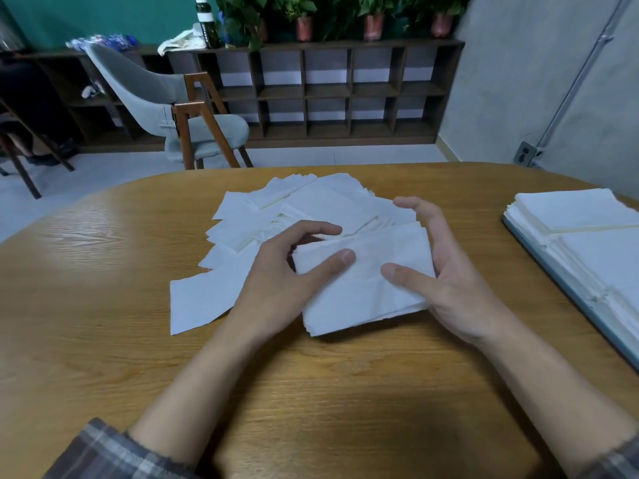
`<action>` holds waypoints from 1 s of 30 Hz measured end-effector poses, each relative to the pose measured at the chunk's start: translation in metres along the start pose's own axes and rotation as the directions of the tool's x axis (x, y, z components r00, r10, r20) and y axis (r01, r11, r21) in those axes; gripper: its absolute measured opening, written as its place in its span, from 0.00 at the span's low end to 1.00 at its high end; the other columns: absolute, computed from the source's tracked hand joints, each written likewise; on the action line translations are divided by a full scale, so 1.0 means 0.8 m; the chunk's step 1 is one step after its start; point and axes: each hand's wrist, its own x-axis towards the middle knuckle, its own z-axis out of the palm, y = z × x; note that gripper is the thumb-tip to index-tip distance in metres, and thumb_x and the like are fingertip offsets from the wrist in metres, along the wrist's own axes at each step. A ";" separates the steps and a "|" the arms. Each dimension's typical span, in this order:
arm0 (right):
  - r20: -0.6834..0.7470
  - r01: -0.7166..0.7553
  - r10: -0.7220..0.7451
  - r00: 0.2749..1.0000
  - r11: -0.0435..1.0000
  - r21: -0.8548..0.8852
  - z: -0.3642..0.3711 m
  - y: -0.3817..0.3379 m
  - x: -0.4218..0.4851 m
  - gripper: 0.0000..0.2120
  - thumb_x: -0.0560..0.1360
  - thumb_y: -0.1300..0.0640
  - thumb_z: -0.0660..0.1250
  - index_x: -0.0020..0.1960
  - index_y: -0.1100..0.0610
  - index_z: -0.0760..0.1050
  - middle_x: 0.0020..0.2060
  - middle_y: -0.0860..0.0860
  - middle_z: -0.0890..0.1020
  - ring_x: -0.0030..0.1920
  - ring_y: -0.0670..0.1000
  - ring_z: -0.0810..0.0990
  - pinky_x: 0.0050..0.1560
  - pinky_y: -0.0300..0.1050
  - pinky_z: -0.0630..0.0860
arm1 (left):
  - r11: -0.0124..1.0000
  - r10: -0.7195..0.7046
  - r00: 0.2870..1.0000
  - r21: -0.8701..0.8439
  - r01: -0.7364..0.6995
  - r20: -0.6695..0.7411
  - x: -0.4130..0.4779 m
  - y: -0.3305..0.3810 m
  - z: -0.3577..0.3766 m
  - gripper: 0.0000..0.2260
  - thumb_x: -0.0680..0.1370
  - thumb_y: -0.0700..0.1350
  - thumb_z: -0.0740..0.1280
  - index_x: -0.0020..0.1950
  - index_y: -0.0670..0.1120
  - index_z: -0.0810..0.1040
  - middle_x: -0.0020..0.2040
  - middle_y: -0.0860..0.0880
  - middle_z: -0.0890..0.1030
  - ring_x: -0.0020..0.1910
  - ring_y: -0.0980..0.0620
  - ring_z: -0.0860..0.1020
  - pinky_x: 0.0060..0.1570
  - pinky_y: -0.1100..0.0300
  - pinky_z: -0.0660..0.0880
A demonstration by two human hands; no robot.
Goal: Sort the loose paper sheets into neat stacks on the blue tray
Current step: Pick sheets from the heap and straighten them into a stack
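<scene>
A small stack of white paper sheets (359,292) sits between both hands just above the wooden table. My left hand (287,271) holds its left end, thumb on top and fingers curled over the far edge. My right hand (446,267) cups the right end, thumb pressed on top and fingers round the far side. Behind the stack lies a loose, fanned pile of white sheets (297,209), and one larger sheet (200,302) lies flat to the left. The blue tray (553,271) at the right edge carries neat white stacks (574,212).
The wooden table (103,271) has a curved far edge. Beyond it stand a grey chair (166,105), a dark cubby shelf (328,91) with potted plants on top, and a grey wall on the right.
</scene>
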 end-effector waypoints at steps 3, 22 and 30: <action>0.017 -0.025 0.026 1.000 0.998 -0.065 -0.004 0.002 -0.001 0.28 0.76 0.57 0.77 0.71 0.40 0.72 0.66 0.50 0.80 0.65 0.53 0.80 0.65 0.58 0.79 | 0.999 -0.007 1.000 -0.053 0.007 -0.007 -0.001 -0.001 0.000 0.09 0.76 0.49 0.79 0.55 0.56 0.85 0.53 0.57 0.86 0.53 0.52 0.83 0.48 0.56 0.80; -0.275 -0.081 -0.042 0.961 0.904 -0.419 -0.016 0.017 0.007 0.16 0.78 0.67 0.70 0.55 0.48 0.86 0.54 0.34 0.86 0.63 0.33 0.78 0.63 0.22 0.65 | 0.872 0.009 0.984 0.484 0.079 -0.177 0.009 -0.044 -0.003 0.24 0.76 0.43 0.71 0.71 0.54 0.71 0.63 0.54 0.71 0.59 0.53 0.74 0.51 0.59 0.69; -0.362 -0.053 -0.119 0.925 0.901 -0.431 -0.022 0.011 0.005 0.15 0.78 0.68 0.70 0.54 0.49 0.86 0.53 0.34 0.86 0.62 0.32 0.78 0.59 0.21 0.65 | 0.798 0.185 0.963 0.601 -0.031 -0.195 0.008 -0.044 -0.006 0.06 0.76 0.45 0.72 0.53 0.52 0.82 0.57 0.54 0.75 0.53 0.48 0.78 0.47 0.49 0.78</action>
